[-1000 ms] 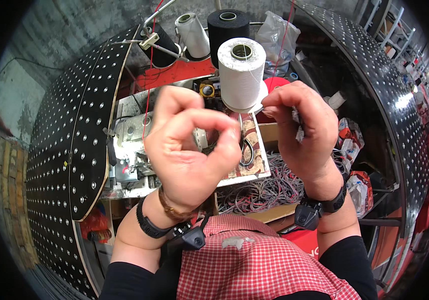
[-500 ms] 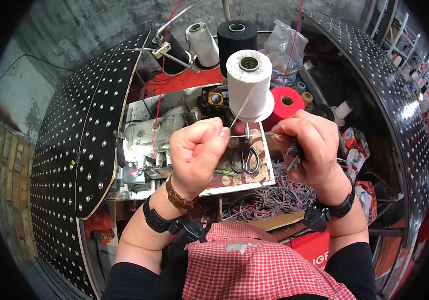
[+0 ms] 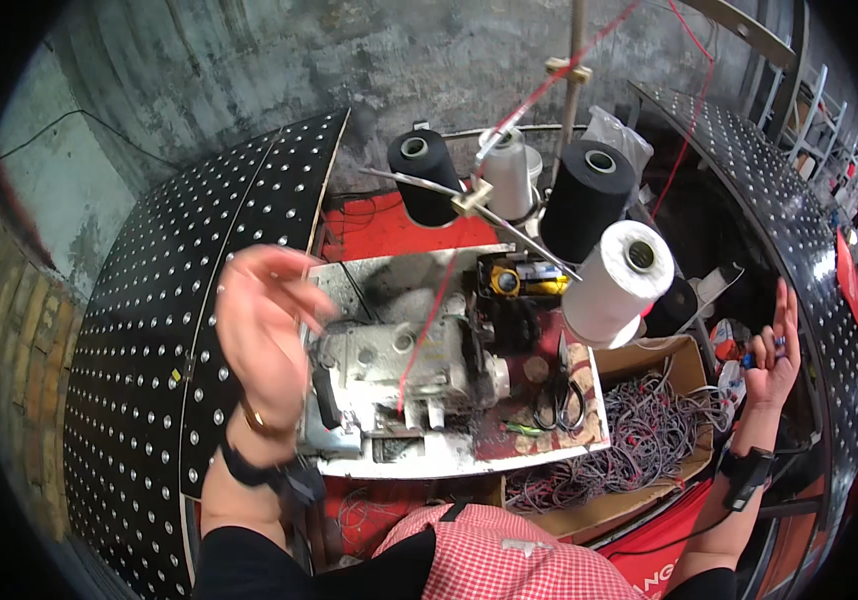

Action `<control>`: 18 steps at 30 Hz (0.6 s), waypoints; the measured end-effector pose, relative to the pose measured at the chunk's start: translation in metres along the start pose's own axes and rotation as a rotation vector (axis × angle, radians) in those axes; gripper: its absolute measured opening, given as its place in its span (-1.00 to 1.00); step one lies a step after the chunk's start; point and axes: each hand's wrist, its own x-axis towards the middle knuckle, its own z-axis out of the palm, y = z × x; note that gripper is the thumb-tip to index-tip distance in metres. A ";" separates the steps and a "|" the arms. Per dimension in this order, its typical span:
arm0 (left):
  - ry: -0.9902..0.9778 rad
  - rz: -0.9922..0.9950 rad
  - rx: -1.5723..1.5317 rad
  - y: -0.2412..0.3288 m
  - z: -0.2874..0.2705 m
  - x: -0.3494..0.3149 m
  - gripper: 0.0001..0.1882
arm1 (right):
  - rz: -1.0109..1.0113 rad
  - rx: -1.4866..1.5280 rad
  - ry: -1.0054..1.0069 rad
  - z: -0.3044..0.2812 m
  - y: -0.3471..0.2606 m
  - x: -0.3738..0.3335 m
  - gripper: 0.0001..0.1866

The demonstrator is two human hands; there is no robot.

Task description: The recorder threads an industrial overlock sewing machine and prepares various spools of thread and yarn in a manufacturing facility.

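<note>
My left hand (image 3: 267, 325) is raised beside the left end of a dusty sewing machine (image 3: 399, 360), its fingers apart, slightly blurred and holding nothing visible. Far off to the right, my right hand (image 3: 773, 365) is up near the studded black panel. One or two of its fingers point upward while the others curl round a small object with a bluish part, too small to name. A large white thread cone (image 3: 621, 290) stands between the hands at the table's right side. Scissors (image 3: 561, 395) lie on the tabletop below that cone. Red thread (image 3: 427, 340) runs down to the machine.
Black thread cones (image 3: 589, 200) and a smaller white cone (image 3: 511, 180) stand at the back. A metal thread-stand rod (image 3: 524, 235) crosses above the table. A cardboard box (image 3: 684, 360) of tangled grey cords sits at right. Studded black panels (image 3: 219, 240) flank both sides.
My hands, formerly close together with a pale thread stretched between them, have moved wide apart. My left hand has opened. The view has shifted, and the red cone no longer shows.
</note>
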 end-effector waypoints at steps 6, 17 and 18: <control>-0.058 0.106 0.109 -0.112 -0.079 0.173 -0.41 | 0.426 -0.373 0.347 -0.047 0.101 -0.061 -0.94; -0.190 -0.072 -0.384 -0.190 -0.047 0.187 -0.81 | 0.704 -0.695 -0.469 0.161 0.241 -0.043 -0.73; -0.187 -0.100 -0.413 -0.184 -0.056 0.179 -0.82 | 0.660 -0.745 -0.434 0.169 0.258 -0.031 -0.73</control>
